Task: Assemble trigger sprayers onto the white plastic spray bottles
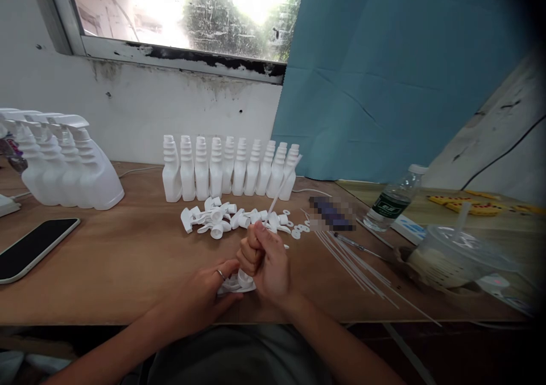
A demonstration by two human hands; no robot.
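Near the table's front edge, my left hand (212, 291), with a ring on one finger, is closed around a white trigger spray head (239, 284). The fingers hide part of that spray head. Just above and against it, my right hand (271, 263) makes a fist around a thin white dip tube (279, 193). The tube slants up and to the right out of the fist; its lower end is hidden. Beyond my hands lies a pile of loose white trigger spray heads (216, 217), with small white ring washers (298, 231) to its right.
Open white bottles (216, 172) stand in a row by the wall. Bottles with spray heads fitted (91, 169) stand at left, behind a phone (36, 245). More dip tubes (354, 265), a screwdriver (360, 245), a water bottle (392, 200) and a lidded drink cup (447, 257) are at right.
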